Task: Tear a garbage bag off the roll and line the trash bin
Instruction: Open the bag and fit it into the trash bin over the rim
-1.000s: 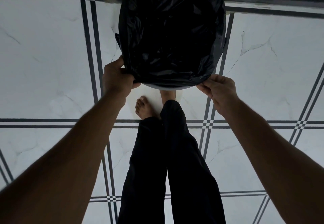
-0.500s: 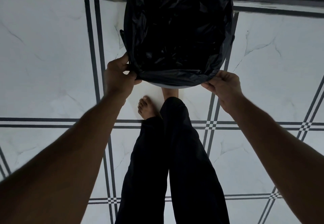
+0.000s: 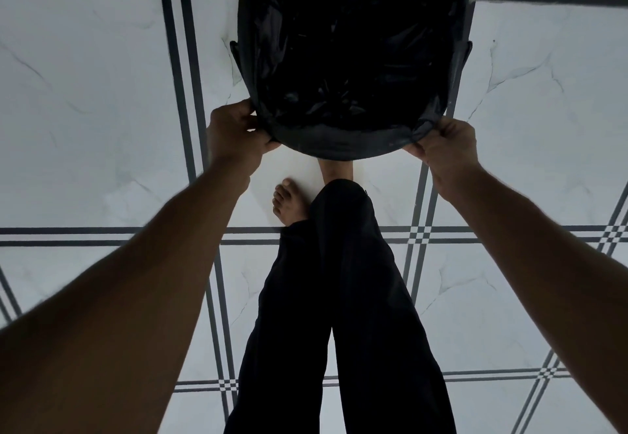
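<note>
A black garbage bag (image 3: 350, 59) lies inside the round trash bin, and its edge is folded down over the near rim. Almost all of the bin is hidden under the plastic; only a dark handle tab (image 3: 466, 56) sticks out on the right side. My left hand (image 3: 234, 134) pinches the folded bag edge at the near left of the rim. My right hand (image 3: 445, 146) grips the bag edge at the near right. The roll is not in view.
The bin stands on a white marble-look tile floor (image 3: 102, 110) with dark double grout lines. My legs in black trousers (image 3: 339, 297) and bare feet (image 3: 289, 202) stand right in front of the bin. A dark strip runs along the floor behind the bin.
The bag's folded edge has come further down over the near rim, hiding the pale strip of bin seen a second ago. Both hands stay at the rim's near corners.
</note>
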`<state>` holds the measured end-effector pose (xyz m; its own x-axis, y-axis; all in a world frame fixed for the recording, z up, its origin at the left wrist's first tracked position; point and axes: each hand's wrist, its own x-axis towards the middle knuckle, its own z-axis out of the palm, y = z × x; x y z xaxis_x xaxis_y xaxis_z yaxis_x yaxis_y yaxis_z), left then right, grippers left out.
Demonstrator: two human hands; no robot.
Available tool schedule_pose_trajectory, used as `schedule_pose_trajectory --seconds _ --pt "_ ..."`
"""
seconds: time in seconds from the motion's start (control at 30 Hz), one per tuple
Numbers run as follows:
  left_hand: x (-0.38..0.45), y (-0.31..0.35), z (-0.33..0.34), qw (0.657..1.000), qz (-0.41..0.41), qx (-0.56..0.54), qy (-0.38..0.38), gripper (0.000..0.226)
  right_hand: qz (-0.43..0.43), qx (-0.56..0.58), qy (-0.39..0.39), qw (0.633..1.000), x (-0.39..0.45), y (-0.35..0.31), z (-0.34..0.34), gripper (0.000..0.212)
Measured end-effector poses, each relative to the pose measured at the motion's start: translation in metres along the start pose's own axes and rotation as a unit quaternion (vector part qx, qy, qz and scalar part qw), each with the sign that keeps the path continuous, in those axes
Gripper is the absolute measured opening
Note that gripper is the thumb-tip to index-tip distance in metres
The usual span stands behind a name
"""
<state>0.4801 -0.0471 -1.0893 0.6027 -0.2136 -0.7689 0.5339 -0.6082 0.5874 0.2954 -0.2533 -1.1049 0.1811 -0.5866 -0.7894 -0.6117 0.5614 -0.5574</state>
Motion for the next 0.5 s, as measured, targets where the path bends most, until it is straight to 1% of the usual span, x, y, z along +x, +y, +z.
schedule_pose_trajectory --seconds 0.07,0.13,0.2,0.23,0.3,0.37,0.43,0.47,0.5 --pt "0.004 -0.004 0.0 0.998 0.021 0.058 0.024 0.025 0.007 -0.021 0.031 0.999 0.006 0.0 0.002 0.026" --pt "0.009 -0.005 -0.001 0.995 0.03 0.095 0.029 0.018 0.007 -0.041 0.04 0.998 0.011 -0.002 0.005 0.03" --pt "0.016 -0.004 -0.003 0.992 0.028 0.121 0.03 0.014 0.013 -0.03 0.041 0.999 0.013 -0.006 0.008 0.032" --pt "0.018 -0.002 -0.003 0.991 0.021 0.129 0.032 0.013 0.023 -0.005 0.04 0.999 0.012 -0.006 0.009 0.031" --pt "0.02 0.002 -0.007 0.994 -0.014 0.108 0.018 0.015 0.054 0.062 0.028 0.996 0.006 -0.007 0.008 0.027" --pt "0.018 0.003 -0.012 0.997 -0.051 0.056 -0.018 0.015 0.072 0.102 0.019 0.992 -0.002 -0.008 0.002 0.025" --pt "0.014 0.004 -0.02 0.996 -0.072 0.035 -0.035 0.021 0.078 0.118 0.058 0.988 -0.009 -0.009 -0.005 0.023" --pt "0.012 0.005 -0.025 0.996 -0.077 0.032 -0.034 0.026 0.066 0.097 0.093 0.989 -0.013 -0.012 -0.008 0.02" --pt "0.009 0.007 -0.029 0.996 -0.075 0.038 -0.031 0.028 0.037 0.044 0.132 0.99 -0.018 -0.015 -0.011 0.018"
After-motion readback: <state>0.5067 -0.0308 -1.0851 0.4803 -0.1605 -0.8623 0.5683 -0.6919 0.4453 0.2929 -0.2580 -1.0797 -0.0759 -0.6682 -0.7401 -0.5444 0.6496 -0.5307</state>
